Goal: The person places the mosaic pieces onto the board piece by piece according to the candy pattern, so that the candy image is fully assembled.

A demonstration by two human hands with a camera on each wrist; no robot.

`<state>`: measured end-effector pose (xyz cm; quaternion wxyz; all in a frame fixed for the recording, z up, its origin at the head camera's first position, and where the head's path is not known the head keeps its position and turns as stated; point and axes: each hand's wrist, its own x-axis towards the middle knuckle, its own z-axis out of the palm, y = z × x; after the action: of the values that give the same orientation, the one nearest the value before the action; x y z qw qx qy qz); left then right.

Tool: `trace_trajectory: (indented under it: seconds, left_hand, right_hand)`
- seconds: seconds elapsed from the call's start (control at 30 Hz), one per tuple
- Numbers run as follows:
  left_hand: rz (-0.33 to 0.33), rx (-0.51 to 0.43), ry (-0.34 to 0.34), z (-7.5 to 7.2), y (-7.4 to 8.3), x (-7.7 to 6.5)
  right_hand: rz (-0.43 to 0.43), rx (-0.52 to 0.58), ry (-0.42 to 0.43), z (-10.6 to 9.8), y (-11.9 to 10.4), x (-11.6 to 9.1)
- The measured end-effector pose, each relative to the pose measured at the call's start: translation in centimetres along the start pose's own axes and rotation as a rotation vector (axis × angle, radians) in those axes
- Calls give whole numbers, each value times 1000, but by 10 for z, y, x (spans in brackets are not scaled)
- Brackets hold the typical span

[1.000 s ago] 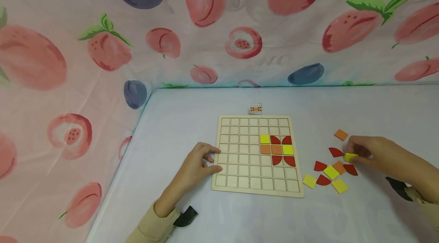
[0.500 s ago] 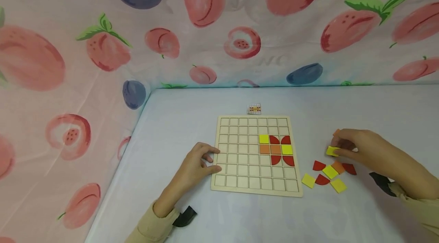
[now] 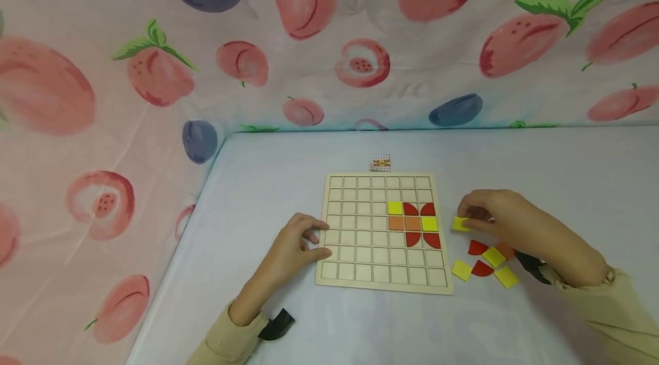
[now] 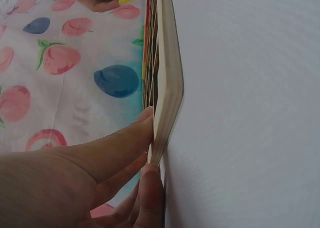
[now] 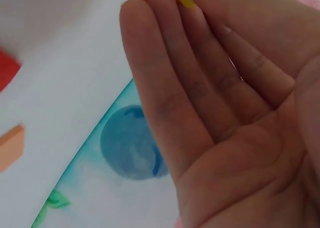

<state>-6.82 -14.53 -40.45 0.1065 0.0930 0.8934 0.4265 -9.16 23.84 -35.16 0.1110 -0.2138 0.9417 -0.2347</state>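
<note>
I pinch a yellow square tile [image 3: 460, 225] between the thumb and fingertips of my right hand [image 3: 501, 217]. It juts out from the tips on the side toward the wooden grid board [image 3: 355, 253], just beside that board's right edge; how high it is, I cannot tell. My left hand [image 3: 292, 244] lies at the board's left edge, thumb and forefinger spread apart and touching the rim, the whole grid between it and the tile I hold. On the board's right half sit two yellow squares, two orange squares [image 3: 404, 223] and four red quarter-rounds. Closer to me than my right hand, a loose cluster [image 3: 483, 268] of yellow, red and orange pieces lies on the white tabletop [image 3: 391, 328]. A small pattern card [image 3: 380, 163] lies just beyond the board's far edge.
</note>
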Motion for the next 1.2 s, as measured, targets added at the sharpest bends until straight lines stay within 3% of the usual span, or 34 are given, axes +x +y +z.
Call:
trace_trajectory:
  seconds: [0.23,0.53,1.2]
  left_hand:
    - [-5,5,1,0,0,0]
    - [-6,3,1,0,0,0]
    - [-4,21,-2,0,2,-1]
  right_hand:
    - [-60,-25,17,6,-17,11]
    - [-107,62,-34,13,-36,27]
    - [-140,69,-57,36,-60,42]
